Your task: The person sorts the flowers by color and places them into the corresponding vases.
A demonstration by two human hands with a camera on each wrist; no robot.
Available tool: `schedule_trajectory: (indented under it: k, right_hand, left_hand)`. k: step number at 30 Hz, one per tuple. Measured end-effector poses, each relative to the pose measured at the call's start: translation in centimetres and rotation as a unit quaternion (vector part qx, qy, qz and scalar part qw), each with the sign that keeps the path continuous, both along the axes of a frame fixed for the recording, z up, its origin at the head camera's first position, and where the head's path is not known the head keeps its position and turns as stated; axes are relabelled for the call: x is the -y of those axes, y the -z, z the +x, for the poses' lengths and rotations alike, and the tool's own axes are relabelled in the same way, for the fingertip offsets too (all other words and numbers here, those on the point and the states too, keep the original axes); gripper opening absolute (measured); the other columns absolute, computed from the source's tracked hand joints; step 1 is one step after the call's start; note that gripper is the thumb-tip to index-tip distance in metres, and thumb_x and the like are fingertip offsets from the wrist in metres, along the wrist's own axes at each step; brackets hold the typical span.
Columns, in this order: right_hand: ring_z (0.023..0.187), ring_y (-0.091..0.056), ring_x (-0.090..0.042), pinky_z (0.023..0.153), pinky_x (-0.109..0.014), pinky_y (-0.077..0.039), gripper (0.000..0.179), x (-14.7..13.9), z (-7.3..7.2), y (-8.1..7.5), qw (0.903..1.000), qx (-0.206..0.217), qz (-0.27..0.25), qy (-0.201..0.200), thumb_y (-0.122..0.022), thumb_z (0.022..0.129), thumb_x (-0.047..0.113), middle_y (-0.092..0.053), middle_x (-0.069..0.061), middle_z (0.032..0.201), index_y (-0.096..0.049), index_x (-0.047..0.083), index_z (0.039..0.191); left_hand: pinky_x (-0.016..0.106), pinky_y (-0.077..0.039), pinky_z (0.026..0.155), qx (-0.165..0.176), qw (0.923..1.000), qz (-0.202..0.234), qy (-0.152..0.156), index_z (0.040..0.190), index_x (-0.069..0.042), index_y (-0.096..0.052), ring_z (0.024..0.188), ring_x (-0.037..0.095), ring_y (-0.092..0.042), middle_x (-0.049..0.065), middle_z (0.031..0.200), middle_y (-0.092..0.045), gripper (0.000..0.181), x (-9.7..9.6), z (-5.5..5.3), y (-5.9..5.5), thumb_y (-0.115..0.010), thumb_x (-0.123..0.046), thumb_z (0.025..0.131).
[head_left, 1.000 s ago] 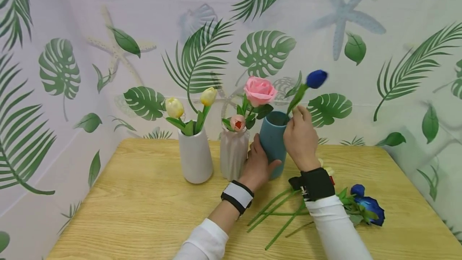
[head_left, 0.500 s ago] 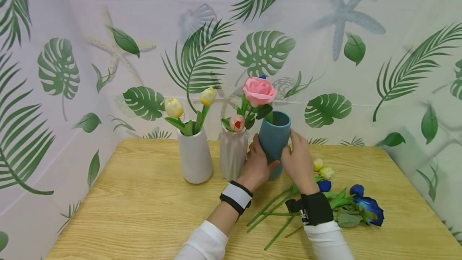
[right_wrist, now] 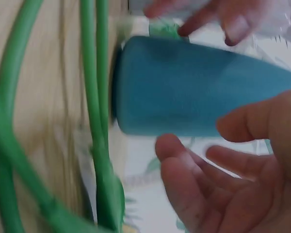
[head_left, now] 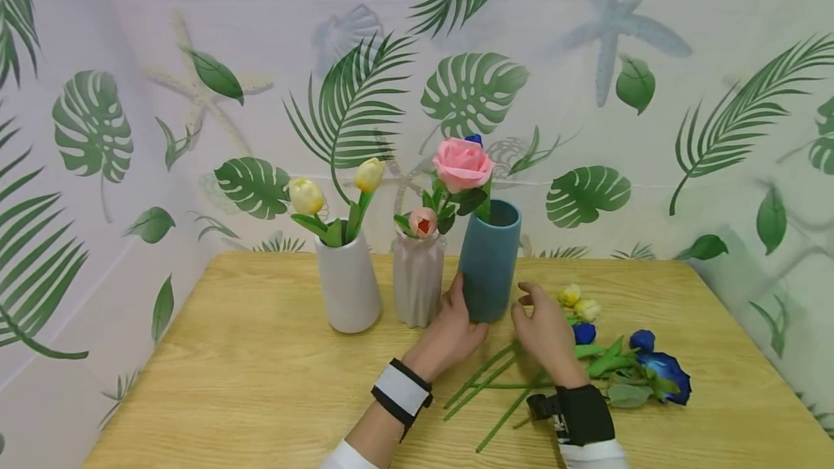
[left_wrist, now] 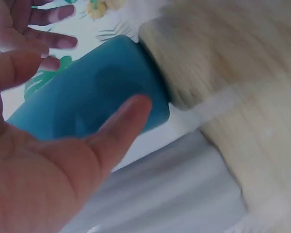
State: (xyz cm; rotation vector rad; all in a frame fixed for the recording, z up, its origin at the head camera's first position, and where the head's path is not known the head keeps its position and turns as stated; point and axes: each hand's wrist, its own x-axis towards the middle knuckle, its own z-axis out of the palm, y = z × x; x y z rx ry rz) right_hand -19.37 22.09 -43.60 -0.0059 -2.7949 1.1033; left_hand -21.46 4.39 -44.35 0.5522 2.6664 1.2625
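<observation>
A blue-grey vase [head_left: 490, 266] stands upright at the table's back, its mouth facing up. In it leans a blue tulip [head_left: 474, 140], mostly hidden behind the pink rose; a green leaf shows at the rim. My left hand [head_left: 449, 335] is at the vase's lower left, thumb stretched across its front and fingertips right at its side. Just right of the vase, my right hand [head_left: 546, 331] has loosely bent fingers with nothing between them. In the right wrist view the vase [right_wrist: 194, 90] lies between the fingertips of both hands.
A pale pink fluted vase [head_left: 418, 284] with a pink rose [head_left: 464, 163] and a small pink flower stands close left. Further left, a white vase [head_left: 348, 284] holds two cream tulips. Yellow tulips [head_left: 586, 310], blue tulips and a blue rose [head_left: 667, 376] lie at right, stems toward the middle.
My right hand put the blue tulip into the blue-grey vase and let go, touched the vase's right side, then came down away from it. My left hand slid lower and loosened.
</observation>
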Motion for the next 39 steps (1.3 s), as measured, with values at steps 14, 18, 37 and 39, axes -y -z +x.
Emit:
schedule_trajectory:
  k: [14, 18, 37, 39]
  right_hand:
    - [0.062, -0.054, -0.017, 0.059, -0.037, -0.041, 0.043, -3.0, 1.2, -0.5, 0.9744, 0.184, 0.092, -0.092, -0.056, 0.1, 0.015, -0.064, -0.004, 0.08, -0.049, -0.008, 0.136]
    - [0.064, -0.058, -0.018, 0.06, -0.037, -0.045, 0.036, -3.1, 1.3, -0.2, 0.9731, 0.19, 0.089, -0.095, -0.059, 0.098, 0.015, -0.066, -0.004, 0.082, -0.055, -0.005, 0.128]
    - [0.064, -0.055, -0.018, 0.059, -0.035, -0.044, 0.013, -1.2, 1.6, 0.3, 0.9506, 0.194, 0.059, -0.236, -0.068, 0.087, 0.0, -0.064, -0.002, 0.082, -0.068, 0.004, 0.099]
    - [0.062, -0.054, -0.019, 0.058, -0.035, -0.044, 0.011, -1.2, 1.7, 0.2, 0.9505, 0.194, 0.054, -0.237, -0.067, 0.089, 0.002, -0.063, -0.002, 0.079, -0.067, 0.004, 0.1]
  left_hand:
    - [0.043, -0.05, 0.094, 0.001, 0.9996, -0.009, 0.028, 0.156, 0.003, -0.003, 0.127, 0.043, -0.051, 0.038, 0.153, -0.02, 0.082, 1.4, 1.2, -1.1, -0.056, -0.026, 0.101]
    - [0.045, -0.047, 0.099, 0.005, 0.9996, -0.003, 0.027, 0.156, 0.003, -0.003, 0.134, 0.042, -0.045, 0.036, 0.155, -0.018, 0.082, 1.5, 1.1, -1.2, -0.056, -0.025, 0.101]
    - [0.043, -0.049, 0.096, -0.019, 0.9986, -0.029, 0.039, 0.156, 0.004, -0.006, 0.13, 0.039, -0.049, 0.035, 0.151, -0.026, 0.079, 1.4, 1.1, -1.1, -0.055, -0.024, 0.101]
    - [0.043, -0.049, 0.097, -0.018, 0.9987, -0.029, 0.038, 0.156, 0.004, -0.006, 0.131, 0.039, -0.048, 0.035, 0.151, -0.026, 0.079, 1.4, 1.1, -1.0, -0.056, -0.024, 0.101]
